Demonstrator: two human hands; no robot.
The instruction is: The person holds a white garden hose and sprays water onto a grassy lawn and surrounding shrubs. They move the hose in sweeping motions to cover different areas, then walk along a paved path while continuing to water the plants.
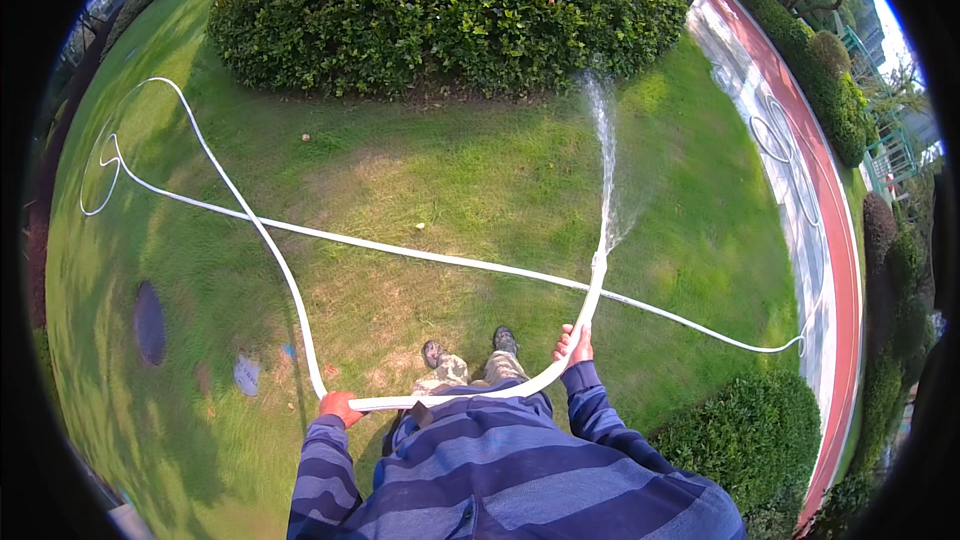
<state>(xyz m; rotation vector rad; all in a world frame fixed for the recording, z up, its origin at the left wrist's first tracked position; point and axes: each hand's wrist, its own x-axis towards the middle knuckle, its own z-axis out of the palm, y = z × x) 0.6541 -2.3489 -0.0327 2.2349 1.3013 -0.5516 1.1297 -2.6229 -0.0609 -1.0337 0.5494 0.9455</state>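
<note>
A white garden hose [480, 397] runs across the front of my body, gripped at two places. My left hand [342, 408] is closed around it at my left side, where the hose bends away over the grass. Farther along, my right hand [576, 345] holds it below its end. From the hose end [598, 261] a stream of water [604, 157] shoots forward, with some spray fanning off to the right. The stream reaches the lower right part of a clipped hedge [450, 26].
The hose's trailing length [420, 253] crosses the lawn [375, 187] and loops at far left. More hose coils [772, 136] lie on the pale paving [814, 277] beside a red path [847, 270]. A rounded shrub [750, 442] stands at right; a dark oval cover [149, 322] lies at left.
</note>
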